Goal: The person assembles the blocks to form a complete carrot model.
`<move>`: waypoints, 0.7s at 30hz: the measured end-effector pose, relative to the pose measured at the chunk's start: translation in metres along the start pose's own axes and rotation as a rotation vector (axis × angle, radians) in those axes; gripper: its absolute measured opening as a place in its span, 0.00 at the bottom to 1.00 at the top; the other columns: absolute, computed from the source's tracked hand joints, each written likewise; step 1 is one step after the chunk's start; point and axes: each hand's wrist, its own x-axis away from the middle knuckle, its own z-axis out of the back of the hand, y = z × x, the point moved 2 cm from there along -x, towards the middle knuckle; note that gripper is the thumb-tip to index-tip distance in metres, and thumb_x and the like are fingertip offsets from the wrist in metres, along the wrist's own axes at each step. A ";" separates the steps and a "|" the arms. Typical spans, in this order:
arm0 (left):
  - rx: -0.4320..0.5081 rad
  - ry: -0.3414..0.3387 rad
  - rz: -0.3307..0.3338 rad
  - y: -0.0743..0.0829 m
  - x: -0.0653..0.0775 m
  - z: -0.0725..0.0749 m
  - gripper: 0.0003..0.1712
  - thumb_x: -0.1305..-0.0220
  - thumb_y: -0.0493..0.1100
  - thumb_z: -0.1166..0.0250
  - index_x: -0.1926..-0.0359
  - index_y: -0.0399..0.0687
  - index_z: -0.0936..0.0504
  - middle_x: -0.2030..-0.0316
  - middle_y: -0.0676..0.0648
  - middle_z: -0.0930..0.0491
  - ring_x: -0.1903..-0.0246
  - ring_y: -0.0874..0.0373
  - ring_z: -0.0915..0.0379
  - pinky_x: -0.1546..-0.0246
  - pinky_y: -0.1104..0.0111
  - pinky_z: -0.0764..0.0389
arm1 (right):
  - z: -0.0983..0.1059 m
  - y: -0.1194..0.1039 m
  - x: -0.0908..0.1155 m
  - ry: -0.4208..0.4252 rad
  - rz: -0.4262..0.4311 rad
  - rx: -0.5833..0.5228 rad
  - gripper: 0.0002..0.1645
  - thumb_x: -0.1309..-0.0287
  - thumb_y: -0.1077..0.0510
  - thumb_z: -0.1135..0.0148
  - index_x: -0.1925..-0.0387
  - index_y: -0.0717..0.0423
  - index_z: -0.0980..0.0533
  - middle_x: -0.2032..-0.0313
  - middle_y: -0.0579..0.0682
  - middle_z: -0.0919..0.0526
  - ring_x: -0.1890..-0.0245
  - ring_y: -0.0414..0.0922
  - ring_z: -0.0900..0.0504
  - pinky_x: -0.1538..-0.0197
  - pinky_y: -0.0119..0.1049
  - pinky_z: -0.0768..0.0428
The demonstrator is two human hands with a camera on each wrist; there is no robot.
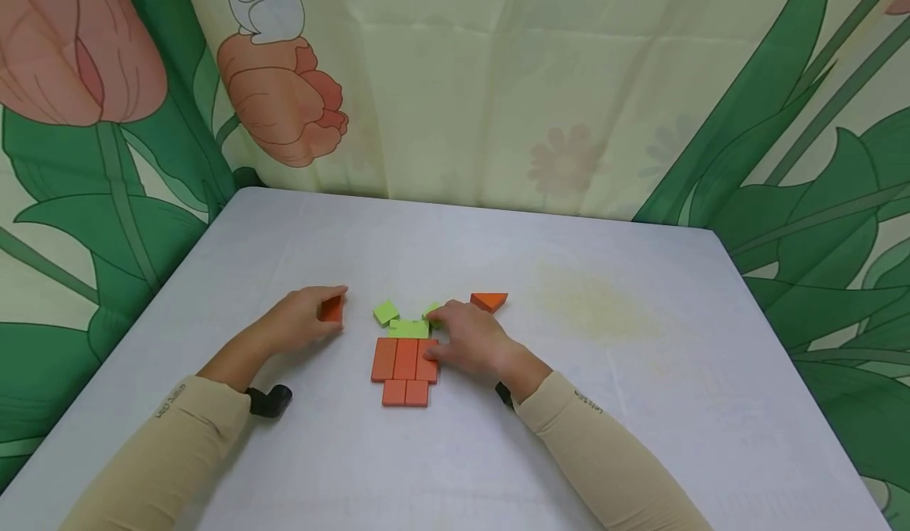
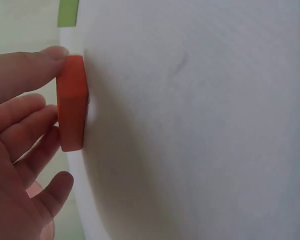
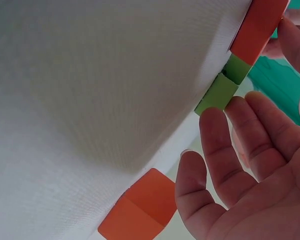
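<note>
My left hand (image 1: 302, 319) holds an orange triangular block (image 1: 332, 308) between thumb and fingers, left of the arranged blocks; its edge shows in the left wrist view. My right hand (image 1: 475, 343) reaches over the arrangement with its fingers extended. Its fingertips are at the right green square block (image 1: 430, 308), and its thumb lies at the right one of three upright orange rectangles (image 1: 405, 359). Above these rectangles sits a notched green block (image 1: 408, 329), with another green square block (image 1: 386, 312) tilted at its upper left. Two small orange blocks (image 1: 406, 393) lie below.
A second orange triangular block (image 1: 489, 301) lies beyond the right hand. Black wrist-worn gear (image 1: 270, 401) shows beside the left sleeve. The white table (image 1: 640, 404) meets a floral curtain (image 1: 455, 80) at its back edge.
</note>
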 end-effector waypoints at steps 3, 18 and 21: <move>-0.020 -0.009 0.008 -0.002 0.002 0.001 0.41 0.38 0.42 0.27 0.28 0.37 0.34 0.38 0.34 0.29 0.44 0.40 0.34 0.45 0.49 0.24 | 0.000 -0.001 0.000 -0.002 -0.003 -0.002 0.34 0.38 0.46 0.31 0.35 0.55 0.26 0.42 0.50 0.23 0.42 0.48 0.25 0.40 0.42 0.26; -0.017 0.020 -0.045 -0.020 0.025 0.000 0.40 0.41 0.42 0.26 0.31 0.33 0.31 0.42 0.34 0.24 0.42 0.37 0.34 0.45 0.47 0.25 | -0.001 -0.001 0.001 0.001 -0.002 0.000 0.33 0.38 0.46 0.31 0.35 0.55 0.26 0.42 0.50 0.23 0.42 0.48 0.25 0.41 0.42 0.26; -0.020 0.048 -0.065 -0.021 0.030 0.003 0.35 0.40 0.37 0.28 0.34 0.32 0.28 0.42 0.33 0.24 0.41 0.34 0.33 0.43 0.44 0.28 | 0.000 -0.001 0.001 0.000 -0.004 0.001 0.33 0.38 0.46 0.31 0.35 0.55 0.26 0.42 0.50 0.23 0.42 0.48 0.25 0.41 0.42 0.26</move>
